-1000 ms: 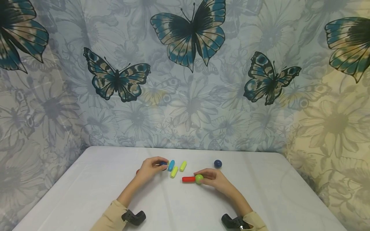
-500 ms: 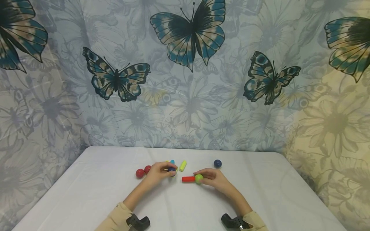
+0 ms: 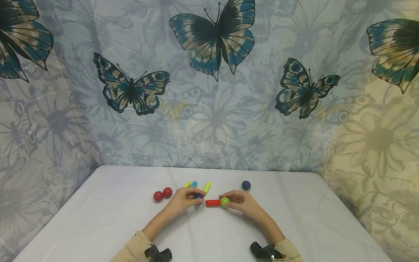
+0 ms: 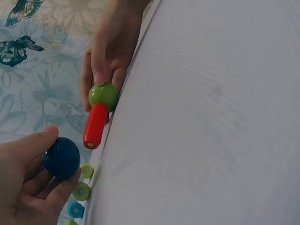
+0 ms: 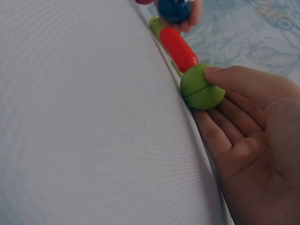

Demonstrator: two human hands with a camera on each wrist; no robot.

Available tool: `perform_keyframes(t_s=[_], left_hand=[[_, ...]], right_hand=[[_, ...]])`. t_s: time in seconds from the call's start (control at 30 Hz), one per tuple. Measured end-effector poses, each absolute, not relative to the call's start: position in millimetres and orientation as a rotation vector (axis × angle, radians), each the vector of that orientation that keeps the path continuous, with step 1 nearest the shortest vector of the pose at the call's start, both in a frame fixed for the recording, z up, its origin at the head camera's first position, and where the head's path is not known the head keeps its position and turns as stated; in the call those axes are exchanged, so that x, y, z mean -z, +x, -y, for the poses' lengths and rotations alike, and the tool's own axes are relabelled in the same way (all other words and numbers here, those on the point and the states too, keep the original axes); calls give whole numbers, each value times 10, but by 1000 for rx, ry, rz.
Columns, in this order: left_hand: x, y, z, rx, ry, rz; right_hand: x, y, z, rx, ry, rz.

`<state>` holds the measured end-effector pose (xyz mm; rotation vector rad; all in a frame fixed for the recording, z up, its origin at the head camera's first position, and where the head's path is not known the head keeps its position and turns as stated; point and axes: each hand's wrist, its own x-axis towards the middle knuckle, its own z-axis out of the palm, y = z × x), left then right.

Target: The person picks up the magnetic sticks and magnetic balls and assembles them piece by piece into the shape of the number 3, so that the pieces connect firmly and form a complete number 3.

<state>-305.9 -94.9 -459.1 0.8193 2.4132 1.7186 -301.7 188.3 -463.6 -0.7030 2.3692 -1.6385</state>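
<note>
My left hand (image 3: 182, 199) pinches a dark blue ball (image 4: 62, 158) between thumb and fingers, just left of a red stick (image 3: 213, 203). The red stick's other end meets a green ball (image 5: 202, 87), which my right hand (image 3: 244, 205) holds by thumb and fingers. In the left wrist view the red stick (image 4: 95, 126) shows a small pale dot on its free end, a little apart from the blue ball. Behind my left hand lie yellow-green sticks (image 3: 207, 187) and a light blue stick (image 3: 194, 184), partly covered by the fingers.
Two red balls (image 3: 158, 197) sit side by side left of my left hand. Another dark blue ball (image 3: 246, 185) rests farther back on the right. Everything lies on a white-covered table (image 3: 209, 240), with a butterfly-patterned cloth (image 3: 216, 127) hanging behind it.
My left hand has carried the dark blue ball rightward and nearer, up to the red stick's free end, uncovering the red balls. My right hand has stayed in place with the green ball.
</note>
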Motion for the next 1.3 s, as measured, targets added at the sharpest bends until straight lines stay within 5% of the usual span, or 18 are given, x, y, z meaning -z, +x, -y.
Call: perform_keyframes(t_s=[1.3], left_hand=[[4709,-3025,901,-1770,821,-2412]], right_hand=[[4627,-3015,-1872,1622,-675,-2374]])
